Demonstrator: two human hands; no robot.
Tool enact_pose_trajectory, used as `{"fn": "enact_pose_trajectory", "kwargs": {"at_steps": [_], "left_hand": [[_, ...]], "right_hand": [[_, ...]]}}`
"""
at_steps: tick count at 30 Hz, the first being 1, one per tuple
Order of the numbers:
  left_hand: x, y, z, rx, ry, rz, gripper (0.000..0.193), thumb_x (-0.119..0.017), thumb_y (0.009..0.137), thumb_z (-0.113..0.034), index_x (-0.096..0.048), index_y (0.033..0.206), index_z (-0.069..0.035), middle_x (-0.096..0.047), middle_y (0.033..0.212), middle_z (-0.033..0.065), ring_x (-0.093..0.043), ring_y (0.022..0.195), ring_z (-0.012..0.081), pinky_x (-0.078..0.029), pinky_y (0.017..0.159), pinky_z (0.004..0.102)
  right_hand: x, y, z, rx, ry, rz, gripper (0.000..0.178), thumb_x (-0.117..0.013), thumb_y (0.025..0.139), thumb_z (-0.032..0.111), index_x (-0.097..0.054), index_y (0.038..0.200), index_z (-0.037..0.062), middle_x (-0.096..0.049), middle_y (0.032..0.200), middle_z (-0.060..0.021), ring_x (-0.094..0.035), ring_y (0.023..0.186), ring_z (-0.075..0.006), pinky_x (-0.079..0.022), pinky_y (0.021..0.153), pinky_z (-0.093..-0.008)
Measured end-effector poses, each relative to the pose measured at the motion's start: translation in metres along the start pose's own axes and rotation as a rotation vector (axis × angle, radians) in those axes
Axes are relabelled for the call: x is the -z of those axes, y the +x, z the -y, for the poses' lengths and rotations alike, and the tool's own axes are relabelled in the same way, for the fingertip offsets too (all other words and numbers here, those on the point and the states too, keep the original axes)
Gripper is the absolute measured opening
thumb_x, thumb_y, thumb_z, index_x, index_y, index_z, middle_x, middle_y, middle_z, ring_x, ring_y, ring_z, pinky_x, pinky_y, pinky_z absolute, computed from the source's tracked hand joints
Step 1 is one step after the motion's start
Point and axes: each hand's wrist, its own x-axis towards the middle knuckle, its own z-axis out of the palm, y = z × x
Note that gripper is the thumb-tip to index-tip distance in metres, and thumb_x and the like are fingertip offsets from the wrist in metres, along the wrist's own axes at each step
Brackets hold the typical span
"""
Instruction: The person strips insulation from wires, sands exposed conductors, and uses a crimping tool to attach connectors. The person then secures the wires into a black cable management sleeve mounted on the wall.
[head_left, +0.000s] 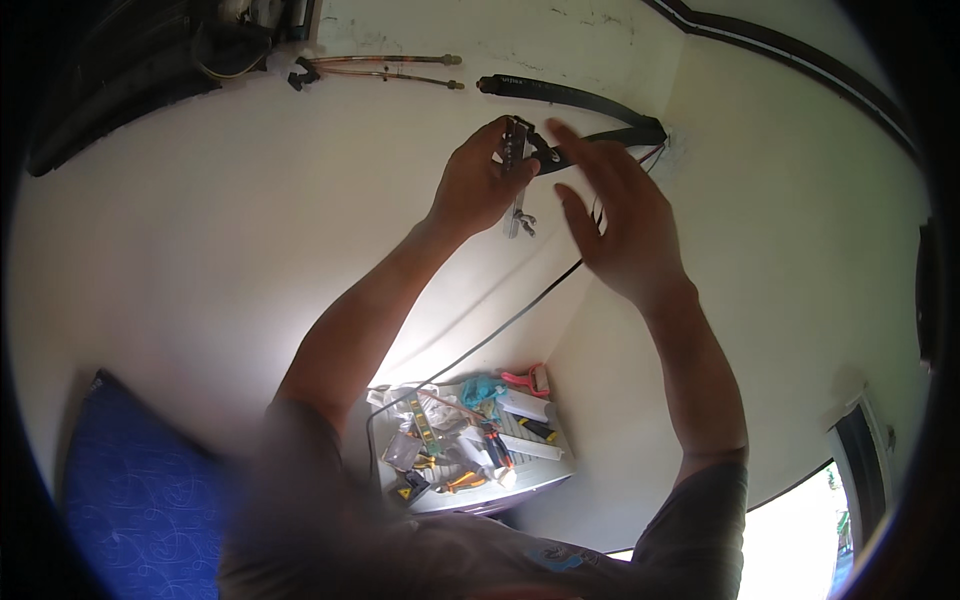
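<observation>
Both my arms are raised toward the wall. My left hand (472,178) is closed around a metal flaring bar (515,150), a narrow bar with a row of holes and a wing nut at its lower end. The bar stands nearly upright against the end of the lower black-insulated pipe (610,137); whether it is clamped on the pipe is hidden. My right hand (632,225) is just right of the bar, slightly blurred, fingers apart and nothing in them. Above, a second black-insulated pipe (560,92) with a brass end points left.
Two copper pipes (390,67) with brass nuts reach out from a dark unit (130,80) at upper left. A black cable (500,328) hangs down to a white surface with several hand tools, including pliers (496,445) and a level (424,428). Blue cushion (140,490) at lower left.
</observation>
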Motion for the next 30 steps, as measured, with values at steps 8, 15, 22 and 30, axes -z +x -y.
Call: {"fn": "enact_pose_trajectory", "kwargs": {"at_steps": [8,15,22,30], "left_hand": [[0.007,0.000,0.010,-0.019,-0.092,0.056,0.052,-0.084,0.098,-0.019,-0.062,0.141,0.000,-0.070,0.099,0.0046,-0.077,0.085,0.0148,-0.061,0.072,0.0267],[0.006,0.012,0.015,0.032,-0.200,0.035,0.041,-0.088,0.091,-0.022,-0.074,0.127,-0.008,-0.071,0.087,0.0043,-0.069,0.076,0.0114,-0.056,0.070,0.0320],[0.006,0.010,0.018,0.022,-0.198,0.018,0.046,-0.089,0.092,-0.024,-0.073,0.132,-0.008,-0.070,0.087,0.0031,-0.072,0.076,0.0121,-0.055,0.066,0.0301],[0.007,0.013,0.018,0.018,-0.193,0.038,0.045,-0.090,0.092,-0.024,-0.073,0.131,-0.008,-0.068,0.085,0.0023,-0.071,0.076,0.0109,-0.055,0.066,0.0299]], "right_hand": [[0.001,0.009,-0.015,-0.295,-0.323,0.411,0.039,-0.075,0.094,0.018,-0.075,0.133,0.0145,-0.065,0.132,-0.0113,-0.070,0.112,-0.0279,-0.058,0.092,-0.0474],[0.003,0.015,-0.023,0.096,-0.521,0.143,0.044,-0.067,0.094,0.009,-0.070,0.139,0.0118,-0.068,0.123,-0.0093,-0.070,0.113,-0.0265,-0.058,0.091,-0.0471],[-0.001,0.007,-0.029,0.170,-0.275,-0.024,0.061,-0.065,0.094,0.007,-0.058,0.154,0.0136,-0.068,0.120,-0.0127,-0.071,0.116,-0.0263,-0.063,0.091,-0.0450],[-0.021,0.011,-0.037,-0.221,-0.232,0.528,0.069,-0.064,0.092,0.000,-0.059,0.155,0.0295,-0.064,0.132,-0.0083,-0.071,0.114,-0.0269,-0.062,0.090,-0.0432]]}}
